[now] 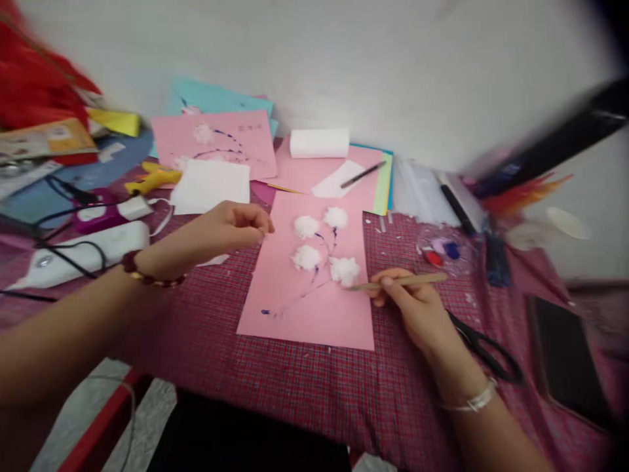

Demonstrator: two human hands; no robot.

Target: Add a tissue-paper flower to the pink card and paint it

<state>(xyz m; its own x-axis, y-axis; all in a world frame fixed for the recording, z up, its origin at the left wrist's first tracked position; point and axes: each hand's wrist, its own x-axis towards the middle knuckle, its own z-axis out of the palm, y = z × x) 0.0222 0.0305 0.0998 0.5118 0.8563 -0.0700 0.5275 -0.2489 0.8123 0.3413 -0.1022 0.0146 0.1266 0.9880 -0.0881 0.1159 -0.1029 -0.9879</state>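
Observation:
A pink sheet of paper [314, 321] lies on the table with dark blue painted stems and several puffy white flowers [306, 257]. My right hand [413, 308], at the sheet's right edge, grips a flat wooden stick [415, 280]. The stick's left tip is at the lower right white flower [344, 270]. My left hand [236, 223] hovers by the sheet's left edge, its fingers curled together. Whether anything small is between those fingertips cannot be made out. Behind it lies a white folded tissue [211, 183].
A paint palette [445, 251] with red and blue dabs sits at right, near black-handled scissors [486, 347] and a phone [567, 357]. A white paper roll [319, 143] and a painted pink card [216, 141] are at the back. A power strip [93, 252] with cables lies left.

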